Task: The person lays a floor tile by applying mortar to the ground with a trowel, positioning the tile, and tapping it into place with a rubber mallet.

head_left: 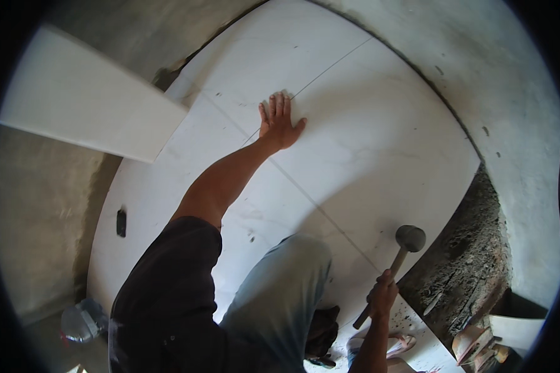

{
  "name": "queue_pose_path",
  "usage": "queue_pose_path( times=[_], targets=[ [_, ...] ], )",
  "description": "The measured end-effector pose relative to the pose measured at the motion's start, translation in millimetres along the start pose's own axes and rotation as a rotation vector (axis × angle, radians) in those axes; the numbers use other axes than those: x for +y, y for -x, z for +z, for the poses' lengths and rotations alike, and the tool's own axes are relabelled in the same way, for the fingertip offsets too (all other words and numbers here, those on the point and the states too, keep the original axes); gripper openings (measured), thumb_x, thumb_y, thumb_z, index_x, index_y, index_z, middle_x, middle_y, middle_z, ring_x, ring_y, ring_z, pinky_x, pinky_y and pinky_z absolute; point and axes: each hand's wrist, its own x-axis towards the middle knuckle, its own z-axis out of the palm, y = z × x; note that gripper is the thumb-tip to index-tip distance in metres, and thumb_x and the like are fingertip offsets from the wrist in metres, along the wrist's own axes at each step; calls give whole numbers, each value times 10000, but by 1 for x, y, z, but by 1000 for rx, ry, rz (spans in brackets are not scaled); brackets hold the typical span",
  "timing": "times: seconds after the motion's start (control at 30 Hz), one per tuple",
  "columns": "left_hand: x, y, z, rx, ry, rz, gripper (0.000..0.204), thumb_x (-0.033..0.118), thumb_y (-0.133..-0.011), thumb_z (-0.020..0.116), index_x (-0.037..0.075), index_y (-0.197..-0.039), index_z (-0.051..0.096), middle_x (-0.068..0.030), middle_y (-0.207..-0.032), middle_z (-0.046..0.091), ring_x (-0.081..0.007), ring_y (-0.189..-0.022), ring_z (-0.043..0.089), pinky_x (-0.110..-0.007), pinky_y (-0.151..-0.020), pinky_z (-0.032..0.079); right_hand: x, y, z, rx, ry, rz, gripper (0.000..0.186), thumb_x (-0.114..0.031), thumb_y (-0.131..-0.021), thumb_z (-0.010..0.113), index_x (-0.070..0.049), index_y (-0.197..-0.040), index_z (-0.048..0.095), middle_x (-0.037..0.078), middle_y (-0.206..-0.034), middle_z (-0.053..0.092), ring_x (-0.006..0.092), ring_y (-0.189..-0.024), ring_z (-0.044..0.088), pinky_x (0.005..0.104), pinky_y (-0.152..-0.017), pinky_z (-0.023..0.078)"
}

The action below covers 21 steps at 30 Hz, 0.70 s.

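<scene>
Large white marble-patterned tiles (367,155) cover the floor, with thin joint lines crossing them. My left hand (280,124) lies flat on the tiles beside a joint, fingers spread. At lower right, my right hand (382,292) grips the handle of a rubber mallet (410,238), whose grey head is over the tiles near their right edge. My bent knee in faded jeans (295,270) shows between my arms.
Concrete walls (491,74) border the tiles. A pale slab (87,102) juts from the left. A dark small object (121,221), a clear plastic bottle (84,320), rough mortar (454,248), trowel-like tools (473,345), a white container (516,332) and a sandalled foot (398,345) surround me.
</scene>
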Motion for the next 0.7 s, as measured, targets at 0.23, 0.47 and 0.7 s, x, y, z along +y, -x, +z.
queue_pose_path(
  times=[0.23, 0.47, 0.7],
  targets=[
    [95, -119, 1, 18, 14, -16, 850, 601, -903, 286, 35, -1482, 26, -114, -1561, -15, -268, -1437, -81, -466, -1144, -55, -18, -45, 5, -65, -165, 66, 470, -515, -921, 501, -94, -725, 430, -42, -514, 364, 62, -380, 378, 237, -338, 317],
    [149, -198, 9, 60, 18, 52, 840, 601, -903, 288, 47, -1485, 41, -101, -1563, 14, -262, -1439, -56, -454, -1149, -48, -53, -86, 8, -72, -63, -20, 419, -444, -943, 497, -64, -768, 465, -29, -530, 398, 71, -389, 396, 249, -350, 336],
    [159, -214, 10, 84, -58, 176, 812, 586, -907, 271, 61, -1488, 55, -91, -1563, 38, -245, -1442, -21, -449, -1156, -24, -112, -132, 3, 25, 83, -388, 333, -351, -961, 485, -26, -897, 516, -28, -577, 440, 48, -470, 435, 211, -441, 350]
  ],
)
